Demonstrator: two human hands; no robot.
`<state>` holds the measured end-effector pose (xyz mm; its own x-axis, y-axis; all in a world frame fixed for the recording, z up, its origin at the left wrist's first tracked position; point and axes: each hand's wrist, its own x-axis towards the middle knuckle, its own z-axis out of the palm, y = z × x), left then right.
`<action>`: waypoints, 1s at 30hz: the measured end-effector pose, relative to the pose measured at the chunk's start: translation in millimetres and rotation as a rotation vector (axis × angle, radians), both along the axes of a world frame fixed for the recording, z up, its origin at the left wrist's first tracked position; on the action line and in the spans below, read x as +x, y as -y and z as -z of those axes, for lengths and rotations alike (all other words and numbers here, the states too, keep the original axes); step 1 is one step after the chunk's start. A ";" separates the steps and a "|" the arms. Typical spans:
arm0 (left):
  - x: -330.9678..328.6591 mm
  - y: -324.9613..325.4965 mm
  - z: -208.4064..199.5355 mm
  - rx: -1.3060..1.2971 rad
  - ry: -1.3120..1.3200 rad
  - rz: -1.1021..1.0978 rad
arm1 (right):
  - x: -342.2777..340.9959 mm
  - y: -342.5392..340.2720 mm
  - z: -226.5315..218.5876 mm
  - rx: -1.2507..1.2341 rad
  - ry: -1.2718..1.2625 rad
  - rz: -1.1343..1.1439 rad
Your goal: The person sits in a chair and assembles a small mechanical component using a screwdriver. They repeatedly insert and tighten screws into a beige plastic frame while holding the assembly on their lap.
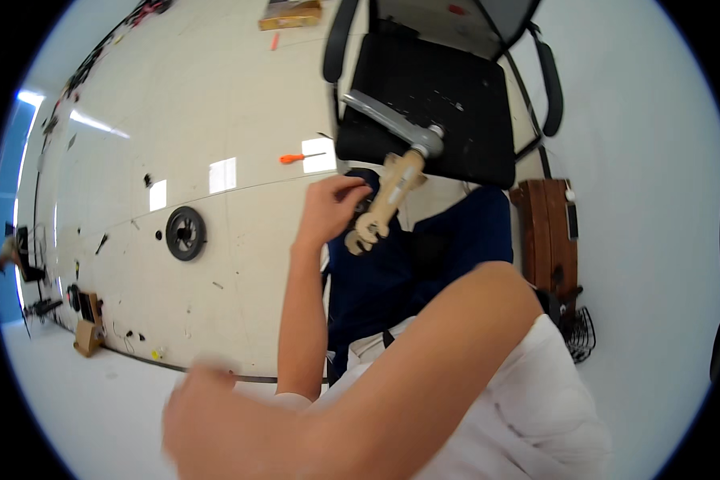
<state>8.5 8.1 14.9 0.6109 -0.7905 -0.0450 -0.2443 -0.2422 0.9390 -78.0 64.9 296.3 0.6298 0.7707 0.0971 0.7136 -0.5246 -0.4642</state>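
A light wooden piece with a claw-shaped lower end hangs from a grey metal bar that lies across the seat of a black office chair. My left hand reaches up to the wooden piece, and its curled fingers pinch the left edge. My right forearm crosses low and close to the camera. My right hand is blurred at the lower left; whether it holds anything is unclear. My dark blue trousers lie under the wooden piece.
On the pale floor lie a black wheel and an orange screwdriver. A cardboard box sits at the far top. A brown wooden stand and a black wire basket stand at right.
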 end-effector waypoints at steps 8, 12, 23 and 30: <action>-4.7 1.2 -11.8 0.047 0.020 0.011 | -37.6 47.1 -46.9 0.355 0.091 -0.321; -0.8 -10.0 -4.5 -0.016 0.014 0.004 | -50.3 51.6 -29.5 0.320 0.180 -0.132; -0.8 -2.3 -11.1 -0.064 -0.043 0.017 | -51.5 147.4 84.9 0.234 -0.100 1.006; 2.7 -12.3 2.8 -0.133 0.201 0.022 | -28.4 174.1 221.0 0.638 -0.205 1.332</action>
<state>11.2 20.5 12.1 0.5796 -0.7944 0.1814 -0.4336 -0.1122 0.8941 -106.4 -109.2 75.2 0.8634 -0.5044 0.0132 -0.2186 -0.3975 -0.8912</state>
